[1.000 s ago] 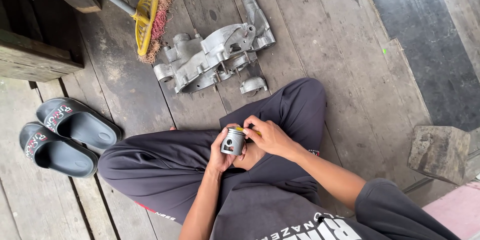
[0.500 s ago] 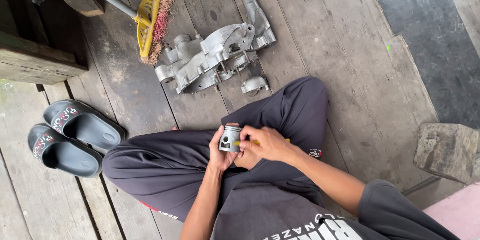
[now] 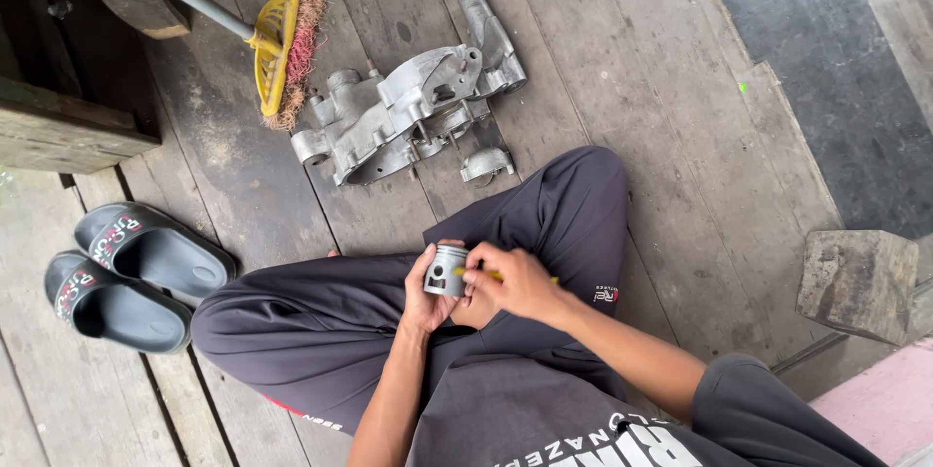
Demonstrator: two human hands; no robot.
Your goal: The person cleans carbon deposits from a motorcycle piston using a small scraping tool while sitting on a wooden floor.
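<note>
You sit cross-legged on the plank floor [image 3: 622, 69] and hold a small metal piston [image 3: 446, 271] over your lap. Your left hand [image 3: 425, 294] wraps it from below and behind, fingers closed round its skirt, so the cylinder's axis runs roughly upright with the crown tilted a little away from you and the pin hole facing the camera. Your right hand [image 3: 515, 282] sits just to the right of the piston, touching its side, fingers pinched narrow on a thin yellow tool [image 3: 491, 276] whose far end shows past your knuckles; its tip meets the piston's side, though the exact contact spot is hidden by your fingers. So the piston lies to the left of your right hand, and the left hand is the one bearing it.

Ahead of your knees, well apart from both hands, an aluminium engine crankcase [image 3: 403, 112] lies flat, with a small loose metal part [image 3: 486, 164] just beside it and a yellow-headed broom [image 3: 282, 44] to its left. A pair of dark slides [image 3: 126, 277] stands at your left.
</note>
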